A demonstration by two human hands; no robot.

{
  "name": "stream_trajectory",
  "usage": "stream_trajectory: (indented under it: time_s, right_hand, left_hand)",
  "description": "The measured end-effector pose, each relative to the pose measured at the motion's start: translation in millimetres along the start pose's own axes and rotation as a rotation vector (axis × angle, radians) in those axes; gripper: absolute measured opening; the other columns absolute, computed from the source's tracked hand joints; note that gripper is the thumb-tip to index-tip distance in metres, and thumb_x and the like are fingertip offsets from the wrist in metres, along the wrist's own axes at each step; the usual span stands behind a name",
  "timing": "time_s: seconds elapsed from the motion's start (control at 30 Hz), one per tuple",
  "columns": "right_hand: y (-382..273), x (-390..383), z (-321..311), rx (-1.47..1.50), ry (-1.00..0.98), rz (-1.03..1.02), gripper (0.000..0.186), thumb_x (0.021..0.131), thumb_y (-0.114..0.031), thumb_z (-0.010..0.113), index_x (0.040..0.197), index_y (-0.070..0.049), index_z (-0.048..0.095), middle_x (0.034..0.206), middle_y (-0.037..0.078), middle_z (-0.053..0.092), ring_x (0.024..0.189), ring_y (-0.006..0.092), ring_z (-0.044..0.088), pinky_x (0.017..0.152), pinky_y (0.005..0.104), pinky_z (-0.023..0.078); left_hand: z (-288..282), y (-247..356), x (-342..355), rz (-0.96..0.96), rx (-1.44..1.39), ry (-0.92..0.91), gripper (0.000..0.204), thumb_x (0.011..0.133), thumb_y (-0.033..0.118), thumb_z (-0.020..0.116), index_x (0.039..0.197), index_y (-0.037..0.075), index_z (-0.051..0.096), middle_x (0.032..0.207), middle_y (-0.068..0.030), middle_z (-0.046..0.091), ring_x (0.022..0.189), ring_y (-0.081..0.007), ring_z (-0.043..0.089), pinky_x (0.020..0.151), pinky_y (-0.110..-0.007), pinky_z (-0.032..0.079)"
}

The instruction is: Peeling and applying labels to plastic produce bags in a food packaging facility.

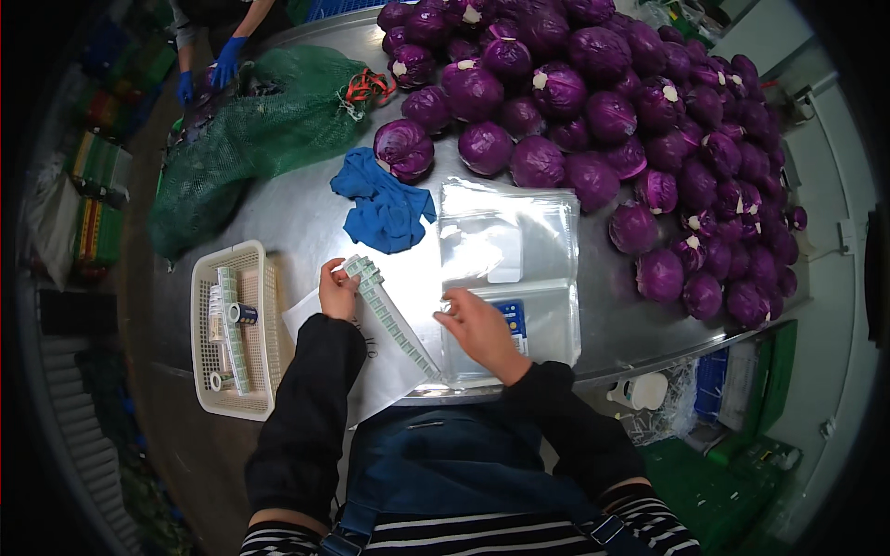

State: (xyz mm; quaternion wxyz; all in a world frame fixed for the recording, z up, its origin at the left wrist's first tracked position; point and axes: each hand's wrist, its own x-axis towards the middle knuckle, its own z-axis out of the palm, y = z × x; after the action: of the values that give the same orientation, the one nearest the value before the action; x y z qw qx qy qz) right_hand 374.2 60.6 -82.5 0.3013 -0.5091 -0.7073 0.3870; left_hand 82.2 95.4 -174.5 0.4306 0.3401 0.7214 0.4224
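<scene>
My left hand [336,289] pinches the far end of a long strip of small green-and-white labels [394,320] that runs diagonally over a white sheet of paper [385,371] on the steel table [297,208]. To its right, my right hand [477,332] rests on a stack of clear plastic bags [510,250], fingertips at the edge of the top bag. A large heap of red cabbages [630,102] fills the far right of the table, beyond the bags.
A blue cloth [382,208] lies beyond the labels. A white basket [232,329] with label rolls and strips sits at my left. A green net sack [255,125] lies far left, where another person's blue-gloved hands [222,60] work. Green crates stand below right.
</scene>
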Motion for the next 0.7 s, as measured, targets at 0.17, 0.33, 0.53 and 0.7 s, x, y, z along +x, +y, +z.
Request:
stream_trajectory:
  time_s: [0.17,0.33,0.53,0.7]
  right_hand:
    - [-4,42,41,0.136,0.01,0.066,0.039,0.096,-0.028,0.065,0.117,0.0,0.05,0.083,0.018,0.064,0.075,0.0382,0.063,0.064,0.0443,0.047]
    - [-19,79,70,0.194,0.074,0.038,0.027,0.099,-0.025,0.061,0.107,-0.002,0.052,0.074,0.016,0.062,0.066,0.035,0.062,0.06,0.0431,0.046]
    - [-18,72,84,0.185,0.188,0.093,0.024,0.097,-0.024,0.064,0.093,-0.003,0.054,0.071,0.016,0.063,0.065,0.036,0.064,0.056,0.0434,0.045]
    - [-15,55,76,0.017,0.301,-0.291,0.018,0.094,-0.019,0.068,0.092,-0.005,0.057,0.066,0.015,0.063,0.061,0.0341,0.064,0.053,0.0414,0.046]
  left_hand:
    - [7,46,-43,0.074,-0.224,-0.07,0.045,0.089,-0.009,0.059,0.13,0.003,0.048,0.101,-0.0036,0.064,0.084,-0.0089,0.061,0.076,-0.022,0.049]
    - [17,84,-73,0.069,-0.329,-0.194,0.043,0.091,-0.005,0.06,0.132,0.004,0.047,0.099,0.0004,0.061,0.084,-0.0055,0.057,0.076,-0.02,0.045]
    - [24,82,-81,0.104,-0.305,-0.184,0.043,0.09,-0.007,0.06,0.13,0.003,0.048,0.097,-0.0008,0.059,0.084,-0.0059,0.056,0.076,-0.021,0.046]
    - [37,67,-76,0.382,0.186,-0.031,0.05,0.087,-0.009,0.062,0.133,0.005,0.048,0.101,-0.0063,0.062,0.079,-0.014,0.061,0.073,-0.027,0.051]
